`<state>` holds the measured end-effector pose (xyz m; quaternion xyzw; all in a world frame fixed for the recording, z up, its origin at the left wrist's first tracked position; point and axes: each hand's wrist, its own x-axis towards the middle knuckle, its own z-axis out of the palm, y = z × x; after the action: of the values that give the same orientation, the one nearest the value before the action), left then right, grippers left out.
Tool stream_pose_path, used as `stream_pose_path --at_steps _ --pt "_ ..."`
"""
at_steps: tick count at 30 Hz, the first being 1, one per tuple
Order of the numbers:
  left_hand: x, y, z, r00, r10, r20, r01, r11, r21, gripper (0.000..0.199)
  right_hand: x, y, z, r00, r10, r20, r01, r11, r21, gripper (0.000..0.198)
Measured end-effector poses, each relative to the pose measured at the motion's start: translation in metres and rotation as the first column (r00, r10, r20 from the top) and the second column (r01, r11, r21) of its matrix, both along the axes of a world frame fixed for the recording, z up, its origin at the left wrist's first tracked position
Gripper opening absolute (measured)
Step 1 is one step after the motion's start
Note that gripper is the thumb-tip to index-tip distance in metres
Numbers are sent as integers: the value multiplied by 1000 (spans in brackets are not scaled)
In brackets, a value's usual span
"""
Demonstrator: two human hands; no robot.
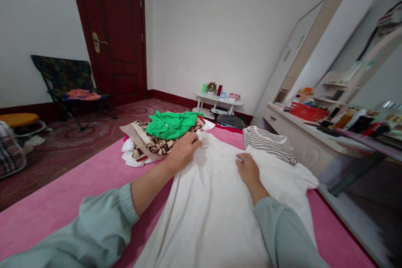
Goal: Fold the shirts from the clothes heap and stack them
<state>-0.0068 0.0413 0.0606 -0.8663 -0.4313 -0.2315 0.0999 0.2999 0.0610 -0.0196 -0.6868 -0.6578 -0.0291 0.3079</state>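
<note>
A white shirt (pixel 213 201) lies spread over the pink bed cover, with soft creases along its length and a sleeve-like end at the right. My left hand (pixel 185 148) pinches the shirt's far left edge, fingers closed on the cloth. On the shirt's upper right part rests my right hand (pixel 248 170), its fingers curled in against the fabric. Just beyond my left hand is a pile of clothes with a green garment (pixel 171 124) on top of a brown-and-cream patterned one (pixel 153 144). A striped shirt (pixel 268 144) lies folded beyond my right hand.
The pink bed cover (pixel 78 188) runs under everything. To the right stands a white dressing table (pixel 310 127) with a red basket (pixel 307 111) and bottles. A low white table (pixel 216 99) is by the far wall; a folding chair (pixel 69 77) stands near the door (pixel 116 29).
</note>
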Motion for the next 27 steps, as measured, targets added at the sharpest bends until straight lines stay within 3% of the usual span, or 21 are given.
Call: stream_pose_path --at_steps 3,5,8,12,16,18,21,25,27 --pt "-6 -13 2 942 -284 -181 279 959 -48 19 -1 -1 1 1000 0 -21 0 1000 5 28" --pt "-7 -19 -1 908 -368 -200 340 926 -162 10 -1 -1 1 1000 0 -31 1 1000 11 27" --pt "-4 -18 -6 976 -215 -19 204 946 -252 18 -1 -1 1 999 -3 -52 3 1000 19 25" --pt "13 7 -11 978 100 182 -61 975 -212 56 -1 -2 1 995 9 -101 -5 999 40 24" --pt "34 39 -22 946 292 138 -215 888 -406 80 0 -3 3 985 -20 -173 38 994 104 25" --pt "44 50 -27 935 325 143 -225 852 -472 77 0 -3 3 979 -27 -203 56 989 136 27" --pt "56 59 -28 934 316 168 -196 844 -499 59 1 -3 4 975 -26 -222 59 988 143 27" --pt "65 53 -23 946 216 241 -87 887 -454 39 2 -5 8 967 -67 -247 120 971 206 31" --pt "62 41 -20 946 127 299 -13 934 -358 33 2 -9 11 952 -133 -277 223 920 323 35"
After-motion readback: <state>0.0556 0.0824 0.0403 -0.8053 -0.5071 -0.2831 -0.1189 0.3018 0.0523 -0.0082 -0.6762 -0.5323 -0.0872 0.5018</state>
